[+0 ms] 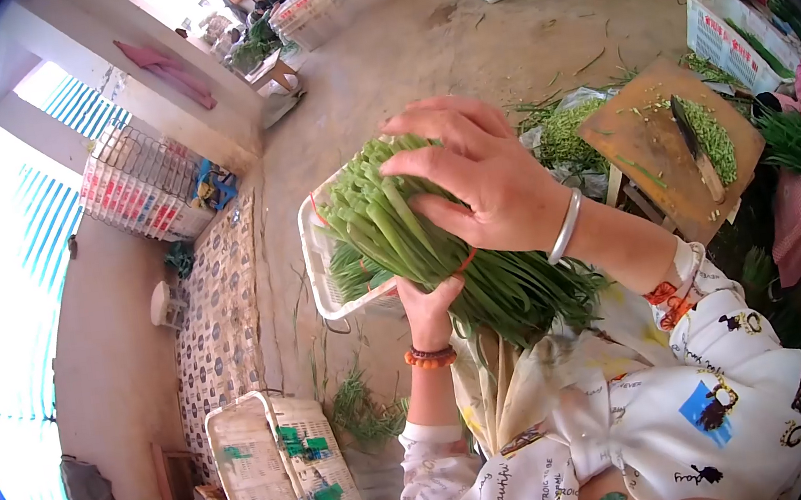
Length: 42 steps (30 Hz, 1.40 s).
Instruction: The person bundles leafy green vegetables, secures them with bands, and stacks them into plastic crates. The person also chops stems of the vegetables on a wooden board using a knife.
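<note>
A thick bundle of long green stalks [391, 216] is held up in front of my body, its pale cut ends toward the upper left and its dark leaves toward the lower right. A red band circles it. My left hand [430, 301] is wrapped round the bundle from below. Over the cut ends lies my right hand [470, 166], fingers spread and touching the stalks. Behind the bundle is a white basket [323, 284] with more green stalks inside.
At the right, a wooden board [654, 154] carries a knife [696, 149] and chopped green pieces. An empty white basket [283, 469] lies lower left. Loose greens [360, 405] lie on the floor. White crates [729, 35] and people are farther back.
</note>
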Motion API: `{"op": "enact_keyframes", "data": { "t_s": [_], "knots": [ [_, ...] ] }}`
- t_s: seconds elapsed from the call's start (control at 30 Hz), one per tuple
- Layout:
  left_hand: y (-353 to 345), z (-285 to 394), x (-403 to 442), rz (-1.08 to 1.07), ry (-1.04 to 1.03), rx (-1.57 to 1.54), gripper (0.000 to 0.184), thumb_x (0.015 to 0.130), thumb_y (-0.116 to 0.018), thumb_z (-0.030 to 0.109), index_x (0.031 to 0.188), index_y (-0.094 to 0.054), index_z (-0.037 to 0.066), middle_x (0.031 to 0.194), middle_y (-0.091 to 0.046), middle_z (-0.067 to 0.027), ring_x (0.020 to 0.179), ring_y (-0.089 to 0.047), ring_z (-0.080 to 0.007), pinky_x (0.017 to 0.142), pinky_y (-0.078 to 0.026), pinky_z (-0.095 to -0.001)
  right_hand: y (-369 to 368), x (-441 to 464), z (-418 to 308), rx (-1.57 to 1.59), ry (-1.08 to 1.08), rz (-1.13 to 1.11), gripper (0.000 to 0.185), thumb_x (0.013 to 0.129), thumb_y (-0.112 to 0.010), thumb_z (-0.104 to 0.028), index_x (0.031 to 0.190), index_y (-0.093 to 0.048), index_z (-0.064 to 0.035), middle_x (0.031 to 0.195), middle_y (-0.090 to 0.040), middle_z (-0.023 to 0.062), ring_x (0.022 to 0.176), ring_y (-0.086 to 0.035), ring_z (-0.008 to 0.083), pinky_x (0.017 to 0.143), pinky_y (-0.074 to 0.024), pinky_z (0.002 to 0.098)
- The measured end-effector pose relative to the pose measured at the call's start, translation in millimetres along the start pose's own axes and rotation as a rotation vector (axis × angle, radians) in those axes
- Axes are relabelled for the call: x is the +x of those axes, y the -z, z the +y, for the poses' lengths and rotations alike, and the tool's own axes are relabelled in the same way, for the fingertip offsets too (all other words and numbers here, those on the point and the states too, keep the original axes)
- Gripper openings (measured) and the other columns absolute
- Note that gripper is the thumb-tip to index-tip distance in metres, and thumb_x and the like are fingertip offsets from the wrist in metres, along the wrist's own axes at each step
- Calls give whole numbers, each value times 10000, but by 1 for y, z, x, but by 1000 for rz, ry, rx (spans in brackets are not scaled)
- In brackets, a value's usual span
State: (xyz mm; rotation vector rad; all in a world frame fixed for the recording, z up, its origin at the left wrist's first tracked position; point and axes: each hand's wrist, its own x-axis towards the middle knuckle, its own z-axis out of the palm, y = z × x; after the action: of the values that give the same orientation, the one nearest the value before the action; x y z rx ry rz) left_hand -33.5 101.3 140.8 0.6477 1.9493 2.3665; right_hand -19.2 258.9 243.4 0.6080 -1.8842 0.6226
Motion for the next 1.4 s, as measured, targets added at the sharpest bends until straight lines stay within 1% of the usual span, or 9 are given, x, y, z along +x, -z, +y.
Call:
{"op": "enact_keyframes", "data": {
  "t_s": [0.33, 0.43, 0.53, 0.7, 1.0, 1.03, 1.27, 1.33, 1.4],
  "knots": [
    [-7, -3, -7, 93, -34, 9, 450, 626, -573, 86, 1036, -416, -12, 926, -509, -57, 839, -503, -136, 754, -409, -271, 7, -6, -11, -180, 2, -14, 261, 642, -607, -74, 891, -543, -117, 1041, -491, 18, 1019, -422, 209, 868, -317, 356],
    [-11, -2, -9, 129, -34, 3, 452, 621, -579, 87, 1032, -420, -10, 929, -505, -61, 846, -495, -139, 759, -398, -269, 15, -4, -1, 54, -91, -101, 216, 642, -609, -56, 835, -522, -96, 933, -490, 28, 936, -450, 217, 814, -338, 331],
    [-8, -1, -9, 109, 33, 11, 611, 582, -672, 86, 1104, -366, -1, 1018, -468, -67, 914, -462, -160, 813, -376, -286, 22, -7, -3, -164, -70, -135, 148, 672, -578, -129, 809, -533, -95, 923, -469, 34, 873, -438, 202, 746, -371, 344],
    [-12, 0, -9, 97, 0, 10, 634, 587, -683, 97, 1122, -356, 5, 1034, -462, -64, 927, -457, -158, 830, -364, -283, 29, -9, 12, -285, 115, -158, 156, 682, -549, -168, 826, -546, -111, 1040, -460, 28, 985, -400, 208, 803, -333, 364],
    [-15, 1, -7, 113, 5, -59, 587, 624, -652, 78, 1121, -349, 5, 1011, -462, -66, 917, -470, -151, 805, -388, -275, 16, -40, -7, -123, 187, -151, 85, 684, -526, -158, 760, -542, -125, 1025, -483, 17, 1015, -412, 180, 874, -285, 376],
    [-15, 2, -7, 116, 1, -57, 587, 624, -652, 78, 1121, -349, 5, 1011, -462, -66, 917, -470, -151, 805, -388, -275, 13, -45, -5, -134, 166, -155, 235, 608, -629, -119, 818, -530, -158, 1064, -463, -3, 1007, -405, 180, 863, -296, 349],
    [-21, 1, -4, 111, 2, -60, 494, 652, -578, 75, 1095, -376, -11, 985, -482, -65, 888, -478, -154, 815, -369, -281, -7, -58, 8, -144, 189, -103, 225, 612, -627, -83, 810, -524, -119, 1069, -457, 6, 1016, -396, 177, 852, -304, 342],
    [-20, -2, -3, 98, 15, -33, 502, 651, -577, 81, 1100, -375, -12, 999, -476, -64, 898, -471, -150, 822, -363, -278, -11, -53, 8, 117, -35, -132, 44, 711, -526, -123, 742, -535, -93, 1002, -495, 0, 973, -431, 183, 871, -279, 353],
    [-22, -3, 0, 164, -48, 17, 538, 652, -602, 111, 1121, -369, -11, 1036, -458, -68, 932, -450, -151, 837, -347, -277, -2, -47, 0, 329, -44, -187, 29, 733, -526, -109, 751, -527, -86, 1009, -495, 26, 966, -436, 179, 844, -306, 342]
  ]
}}
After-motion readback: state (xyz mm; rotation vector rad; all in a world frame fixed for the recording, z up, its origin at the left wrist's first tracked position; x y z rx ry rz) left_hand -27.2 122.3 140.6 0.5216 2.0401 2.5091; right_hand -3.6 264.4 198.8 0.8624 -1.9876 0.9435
